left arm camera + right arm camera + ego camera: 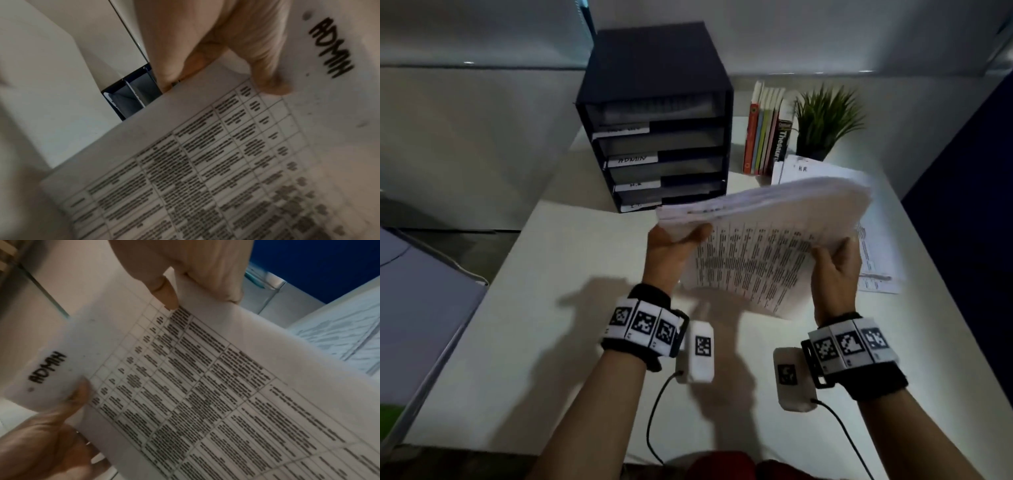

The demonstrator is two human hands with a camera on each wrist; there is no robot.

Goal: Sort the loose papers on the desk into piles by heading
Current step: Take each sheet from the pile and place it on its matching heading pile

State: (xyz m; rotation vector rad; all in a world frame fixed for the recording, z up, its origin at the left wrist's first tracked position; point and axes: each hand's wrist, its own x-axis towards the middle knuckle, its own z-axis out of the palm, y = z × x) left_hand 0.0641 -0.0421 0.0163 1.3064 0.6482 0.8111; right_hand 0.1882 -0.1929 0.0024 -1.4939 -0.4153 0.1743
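Both hands, left hand (675,244) and right hand (834,265), pinch the paper stack (763,219) at opposite edges above the table (558,308); light, floppy, slippery sheets, best gripped at both sides.

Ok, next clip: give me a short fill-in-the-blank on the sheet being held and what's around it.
1. The handwritten heading on the held sheet reads ____.
2. The sheet is gripped by ____ hands, left hand and right hand.
3. The potted plant stands to the right of a row of upright ____.
4. The dark organizer stands at the desk's ____ edge.

Missing: ADMIN; both; books; far
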